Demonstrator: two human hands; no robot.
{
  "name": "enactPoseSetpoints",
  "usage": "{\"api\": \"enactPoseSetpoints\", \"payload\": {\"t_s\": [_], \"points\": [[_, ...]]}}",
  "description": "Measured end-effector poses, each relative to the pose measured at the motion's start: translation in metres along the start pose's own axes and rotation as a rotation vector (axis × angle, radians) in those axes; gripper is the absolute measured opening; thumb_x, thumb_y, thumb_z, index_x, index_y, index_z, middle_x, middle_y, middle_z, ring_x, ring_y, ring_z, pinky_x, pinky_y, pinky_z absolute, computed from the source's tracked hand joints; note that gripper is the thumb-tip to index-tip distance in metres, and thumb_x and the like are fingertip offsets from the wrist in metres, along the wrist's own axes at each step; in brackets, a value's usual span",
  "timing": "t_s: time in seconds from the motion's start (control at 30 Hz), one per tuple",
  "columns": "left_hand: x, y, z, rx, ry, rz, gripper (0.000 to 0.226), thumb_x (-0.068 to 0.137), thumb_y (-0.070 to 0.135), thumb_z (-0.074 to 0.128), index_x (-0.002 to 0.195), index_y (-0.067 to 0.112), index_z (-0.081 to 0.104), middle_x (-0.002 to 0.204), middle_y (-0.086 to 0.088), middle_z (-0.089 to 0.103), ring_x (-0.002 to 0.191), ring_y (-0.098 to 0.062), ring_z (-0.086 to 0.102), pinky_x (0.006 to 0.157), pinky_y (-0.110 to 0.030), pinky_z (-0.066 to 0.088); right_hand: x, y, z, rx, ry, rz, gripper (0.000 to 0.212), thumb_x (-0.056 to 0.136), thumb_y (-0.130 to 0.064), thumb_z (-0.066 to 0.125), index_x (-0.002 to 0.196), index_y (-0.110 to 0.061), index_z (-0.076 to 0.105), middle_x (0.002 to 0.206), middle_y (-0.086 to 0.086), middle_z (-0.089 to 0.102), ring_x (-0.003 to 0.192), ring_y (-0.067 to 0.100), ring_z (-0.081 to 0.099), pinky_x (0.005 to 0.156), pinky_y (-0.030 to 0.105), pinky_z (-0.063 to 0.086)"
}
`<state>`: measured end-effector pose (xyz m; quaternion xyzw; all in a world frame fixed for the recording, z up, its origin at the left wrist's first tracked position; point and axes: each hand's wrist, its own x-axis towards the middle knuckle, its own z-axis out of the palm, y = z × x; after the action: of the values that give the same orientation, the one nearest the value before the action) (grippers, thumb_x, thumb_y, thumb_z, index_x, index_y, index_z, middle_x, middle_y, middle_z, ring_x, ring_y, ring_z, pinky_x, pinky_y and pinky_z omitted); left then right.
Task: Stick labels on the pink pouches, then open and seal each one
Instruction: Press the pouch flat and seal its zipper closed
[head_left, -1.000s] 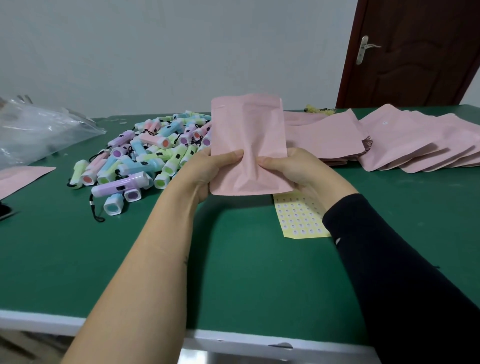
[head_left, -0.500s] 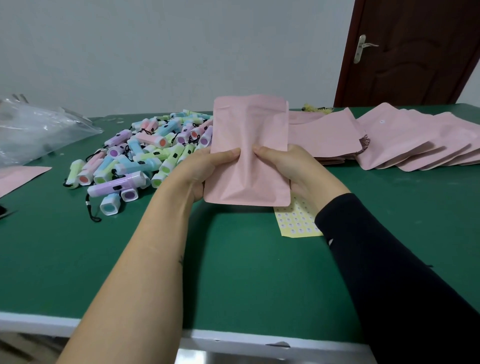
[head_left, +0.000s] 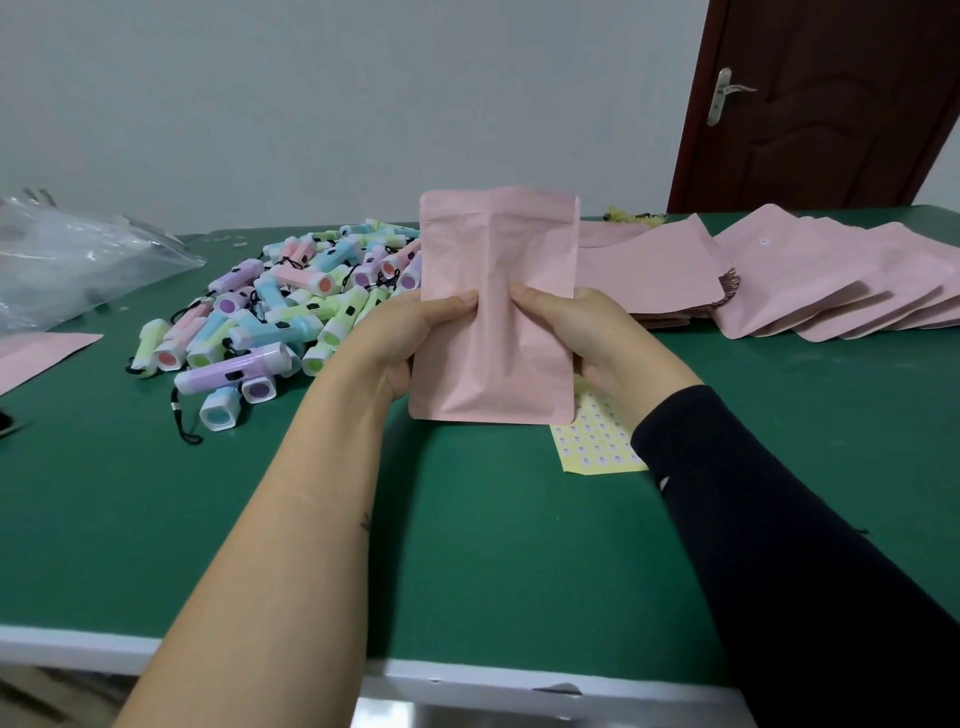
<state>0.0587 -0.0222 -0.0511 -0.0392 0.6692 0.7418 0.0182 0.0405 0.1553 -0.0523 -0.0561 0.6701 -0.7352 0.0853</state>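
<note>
Soft, even indoor light, moderately bright. Diffuse shadow on green table (head_left: 156, 519) below pink pouch (head_left: 498, 312), frame centre. Pale sheen on clear plastic bag (head_left: 78, 260), upper left. Wide-angle bending at edges: door (head_left: 831, 104) leans, upper right. Fine detail slightly soft, more so toward corners.

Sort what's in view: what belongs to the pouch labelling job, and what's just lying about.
Job: held pink pouch, left hand, right hand, yellow label sheet, fanned pink pouches.
Lying about: pile of pastel torches, clear plastic bag.
</note>
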Motion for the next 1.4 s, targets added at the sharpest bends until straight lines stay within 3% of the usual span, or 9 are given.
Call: {"api": "enactPoseSetpoints", "payload": {"t_s": [0.23, 0.33, 0.47, 0.77, 0.9, 1.0, 1.1, 1.3, 1.4], "points": [[-0.006, 0.004, 0.005, -0.081, -0.019, 0.016, 0.032, 0.081, 0.029, 0.077, 0.107, 0.012, 0.072, 0.099, -0.006, 0.077, 0.086, -0.020, 0.075, 0.063, -0.028, 0.059, -0.002, -0.001, 0.001, -0.063, 0.006, -0.015, 0.034, 0.084, -0.034, 0.074, 0.109, -0.012, 0.069, 0.096, 0.000, 0.076, 0.083, 0.016, 0.073, 0.064, 0.024, 0.059], [-0.009, 0.005, 0.007, -0.074, 0.004, 0.018, 0.025, 0.082, 0.026, 0.077, 0.102, 0.012, 0.072, 0.094, -0.005, 0.077, 0.081, -0.019, 0.075, 0.062, -0.027, 0.059, -0.002, 0.001, 0.005, -0.077, 0.003, -0.006, 0.035, 0.083, -0.035, 0.076, 0.108, -0.012, 0.070, 0.096, 0.002, 0.076, 0.088, 0.020, 0.073, 0.079, 0.033, 0.059], [-0.009, 0.006, 0.010, -0.091, 0.045, -0.003, 0.017, 0.083, 0.019, 0.076, 0.098, 0.010, 0.072, 0.085, -0.006, 0.077, 0.071, -0.019, 0.074, 0.054, -0.026, 0.057, -0.004, 0.003, 0.008, -0.060, -0.051, -0.014, 0.021, 0.080, -0.030, 0.079, 0.093, -0.016, 0.072, 0.086, -0.001, 0.077, 0.080, 0.016, 0.074, 0.074, 0.029, 0.059], [-0.008, 0.004, 0.015, -0.051, 0.135, 0.136, 0.011, 0.085, 0.011, 0.074, 0.095, 0.011, 0.071, 0.082, -0.004, 0.077, 0.071, -0.018, 0.074, 0.057, -0.025, 0.057, -0.006, 0.001, 0.009, -0.027, -0.019, 0.033, 0.028, 0.076, -0.032, 0.078, 0.098, -0.014, 0.076, 0.095, 0.001, 0.076, 0.097, 0.024, 0.071, 0.099, 0.042, 0.051], [-0.005, 0.002, 0.016, -0.013, 0.154, 0.191, 0.018, 0.085, 0.013, 0.074, 0.102, 0.007, 0.071, 0.088, -0.005, 0.077, 0.080, -0.020, 0.075, 0.066, -0.027, 0.058, -0.007, 0.000, 0.012, -0.034, 0.045, 0.019, 0.044, 0.070, -0.043, 0.082, 0.103, -0.014, 0.074, 0.096, 0.000, 0.076, 0.097, 0.022, 0.071, 0.096, 0.041, 0.052], [-0.001, 0.000, 0.017, 0.097, 0.218, 0.219, 0.020, 0.084, 0.019, 0.076, 0.102, 0.011, 0.072, 0.086, 0.000, 0.077, 0.079, -0.016, 0.075, 0.066, -0.024, 0.057, -0.007, 0.000, 0.014, -0.026, 0.069, 0.028, 0.027, 0.073, -0.036, 0.080, 0.090, -0.015, 0.076, 0.085, -0.005, 0.077, 0.093, 0.018, 0.071, 0.098, 0.039, 0.050], [0.001, -0.002, 0.022, 0.171, 0.245, 0.240, 0.019, 0.084, 0.020, 0.076, 0.101, 0.013, 0.073, 0.090, 0.000, 0.077, 0.081, -0.015, 0.074, 0.071, -0.026, 0.057, -0.005, -0.001, 0.014, 0.007, 0.100, 0.063, 0.020, 0.071, -0.028, 0.080, 0.083, -0.013, 0.076, 0.085, -0.001, 0.077, 0.098, 0.024, 0.069, 0.103, 0.043, 0.045], [-0.001, -0.001, 0.017, 0.102, 0.153, 0.138, 0.028, 0.083, 0.021, 0.078, 0.108, 0.008, 0.073, 0.098, -0.007, 0.077, 0.092, -0.025, 0.073, 0.087, -0.035, 0.058, -0.003, -0.002, 0.013, -0.030, 0.135, 0.082, 0.038, 0.068, -0.025, 0.081, 0.100, -0.008, 0.072, 0.087, 0.005, 0.076, 0.088, 0.027, 0.072, 0.093, 0.045, 0.054], [-0.002, -0.001, 0.015, 0.136, 0.128, 0.129, 0.029, 0.079, 0.023, 0.082, 0.104, 0.011, 0.074, 0.094, -0.003, 0.077, 0.087, -0.020, 0.074, 0.080, -0.030, 0.059, -0.003, -0.004, 0.013, -0.064, 0.158, 0.077, 0.046, 0.068, -0.024, 0.080, 0.109, -0.006, 0.068, 0.094, 0.009, 0.075, 0.092, 0.030, 0.070, 0.093, 0.046, 0.054]]}}
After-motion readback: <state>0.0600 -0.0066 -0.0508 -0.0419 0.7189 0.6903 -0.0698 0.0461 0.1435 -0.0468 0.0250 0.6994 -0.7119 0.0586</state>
